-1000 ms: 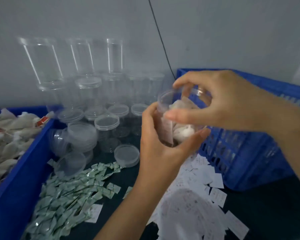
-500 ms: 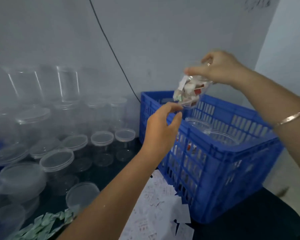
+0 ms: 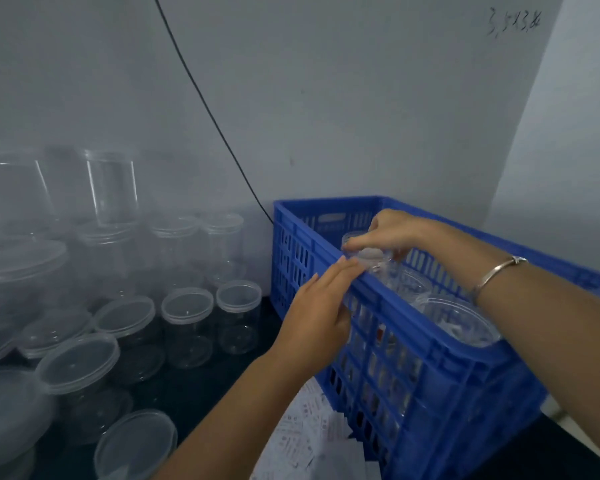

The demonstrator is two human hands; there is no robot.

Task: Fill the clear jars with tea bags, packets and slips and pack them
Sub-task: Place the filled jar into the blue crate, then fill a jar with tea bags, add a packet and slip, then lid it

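While the right hand [image 3: 390, 230] pinches the lid rim of a clear jar [image 3: 371, 258] inside the blue crate [image 3: 430, 382], right of centre frame, the left hand [image 3: 321, 306] lies flat and unclenched on the crate's near rim, fingertips touching that jar. Two more lidded jars [image 3: 461, 322] sit in the crate. Empty jars [image 3: 187, 323] fill the left; paper slips [image 3: 305, 434] lie bottom centre.

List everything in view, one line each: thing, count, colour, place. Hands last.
crate: one, blue, right, against the wall
jars in crate: at least three, clear, along its near side
jar: one, clear, under the right hand, at the crate's near rim
lidded jars: many, clear, stacked left
slips: a pile, white, bottom centre
cable: one, black, down the wall
bracelet: one, silver, right wrist
left hand: on the crate's rim
right hand: gripping the jar's top
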